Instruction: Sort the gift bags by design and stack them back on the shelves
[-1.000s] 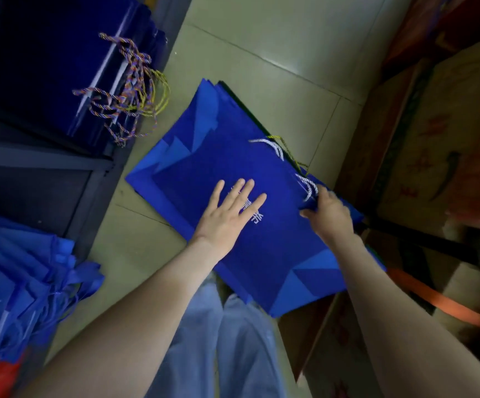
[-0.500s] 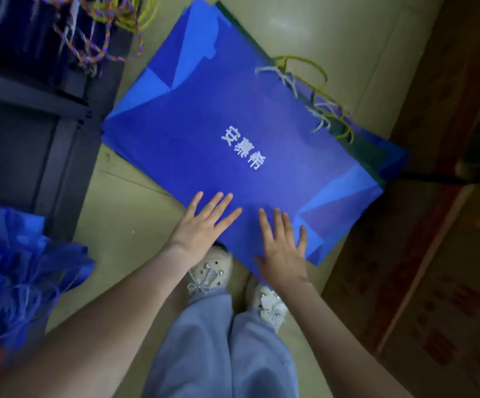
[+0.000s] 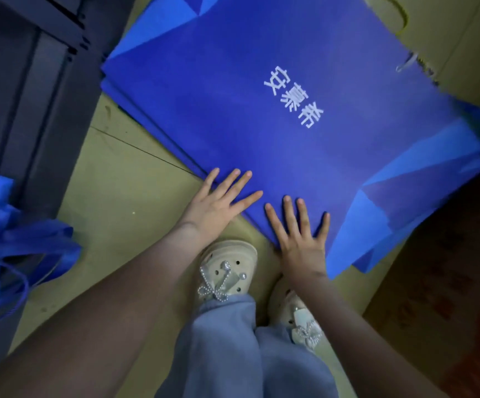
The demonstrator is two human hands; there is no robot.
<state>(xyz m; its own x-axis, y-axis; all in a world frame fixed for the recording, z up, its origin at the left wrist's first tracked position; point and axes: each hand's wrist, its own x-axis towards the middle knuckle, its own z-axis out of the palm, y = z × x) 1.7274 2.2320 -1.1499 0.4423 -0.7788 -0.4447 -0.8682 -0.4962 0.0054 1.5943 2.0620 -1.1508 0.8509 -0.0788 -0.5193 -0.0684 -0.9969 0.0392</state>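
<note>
A stack of flat blue gift bags (image 3: 261, 81) with white characters printed on the top one lies on the floor in front of me. My left hand (image 3: 218, 202) lies flat with spread fingers on the stack's near edge. Just to its right, my right hand (image 3: 299, 234) presses flat on the same edge, fingers straight. Cord handles (image 3: 405, 61) poke out at the stack's far right side. The lower bags show only as offset blue edges.
A dark metal shelf unit (image 3: 32, 81) stands at the left. A heap of blue fabric bags (image 3: 9, 239) sits at the lower left. Brown cardboard boxes (image 3: 448, 297) line the right. My feet in pale clogs (image 3: 227, 271) stand just before the stack.
The view has dropped closer to the stack. My right hand left the cord handles and came to the near edge beside my left hand; both now lie flat there.
</note>
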